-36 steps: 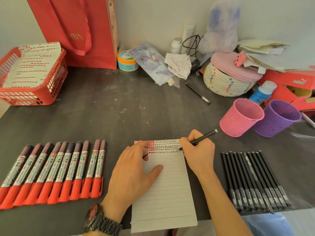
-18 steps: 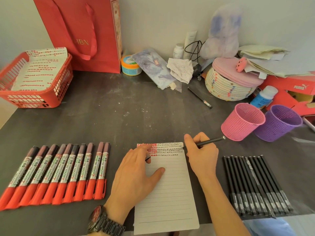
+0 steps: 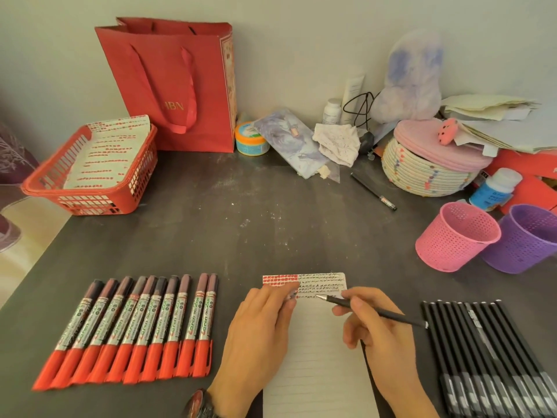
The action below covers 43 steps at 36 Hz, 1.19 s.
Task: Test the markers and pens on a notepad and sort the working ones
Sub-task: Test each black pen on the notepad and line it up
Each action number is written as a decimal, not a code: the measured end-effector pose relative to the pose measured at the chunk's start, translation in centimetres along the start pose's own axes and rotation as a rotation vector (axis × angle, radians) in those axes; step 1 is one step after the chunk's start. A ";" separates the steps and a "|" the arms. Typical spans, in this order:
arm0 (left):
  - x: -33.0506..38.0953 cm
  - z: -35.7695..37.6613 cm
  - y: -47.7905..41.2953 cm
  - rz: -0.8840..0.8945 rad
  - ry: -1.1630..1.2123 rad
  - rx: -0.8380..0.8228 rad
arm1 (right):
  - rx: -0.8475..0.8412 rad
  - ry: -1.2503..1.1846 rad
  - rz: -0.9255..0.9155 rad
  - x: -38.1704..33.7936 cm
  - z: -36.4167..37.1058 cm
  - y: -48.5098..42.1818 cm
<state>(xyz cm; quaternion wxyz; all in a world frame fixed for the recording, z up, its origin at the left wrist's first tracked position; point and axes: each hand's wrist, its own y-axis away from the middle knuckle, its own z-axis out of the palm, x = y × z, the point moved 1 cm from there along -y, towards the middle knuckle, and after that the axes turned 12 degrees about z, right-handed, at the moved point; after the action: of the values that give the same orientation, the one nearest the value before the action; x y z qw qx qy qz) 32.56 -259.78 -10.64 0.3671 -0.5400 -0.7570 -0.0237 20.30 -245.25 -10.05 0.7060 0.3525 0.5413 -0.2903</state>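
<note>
Pointing left, pen slantwise over notepad

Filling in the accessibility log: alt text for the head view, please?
A right hand holds a slim black pen, tip at the scribbled top rows of a white lined notepad that the left hand presses flat. Red-and-silver markers lie in a row on the left, black pens on the right.

Right hand: pinches black pen, tip on notepad.
Left hand: flat on the notepad.
</note>
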 end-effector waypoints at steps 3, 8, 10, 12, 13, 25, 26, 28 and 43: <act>-0.1 0.0 0.1 0.020 -0.012 -0.044 | 0.011 0.002 -0.008 -0.1 0.1 0.0; -0.5 0.1 0.4 -0.029 0.052 -0.029 | 0.034 0.056 -0.035 -0.3 0.0 -0.1; -0.6 0.1 0.5 -0.027 0.066 -0.016 | 0.032 0.098 -0.059 -0.3 0.2 0.0; -0.6 0.0 0.6 -0.020 0.072 -0.001 | 0.025 0.109 -0.067 -0.4 0.3 0.1; -0.6 0.0 0.7 -0.016 0.072 0.007 | 0.025 0.110 -0.069 -0.4 0.3 0.1; -0.3 -0.2 0.7 0.123 0.064 0.037 | -0.021 0.248 -0.039 -0.6 0.5 0.5; -0.4 -0.2 0.7 0.130 0.073 0.038 | -0.018 0.265 -0.039 -0.7 0.6 0.5; -0.4 -0.1 0.8 0.144 0.096 0.040 | -0.012 0.291 -0.033 -0.7 0.9 0.6; -0.2 0.2 1.1 0.264 0.095 0.085 | -0.060 0.355 -0.032 -0.8 1.7 0.8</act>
<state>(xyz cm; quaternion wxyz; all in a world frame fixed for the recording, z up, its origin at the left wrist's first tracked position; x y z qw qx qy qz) 33.39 -259.35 -11.30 0.4248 -0.6171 -0.6616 0.0312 21.73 -246.12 -8.86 0.6046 0.3684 0.6715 -0.2187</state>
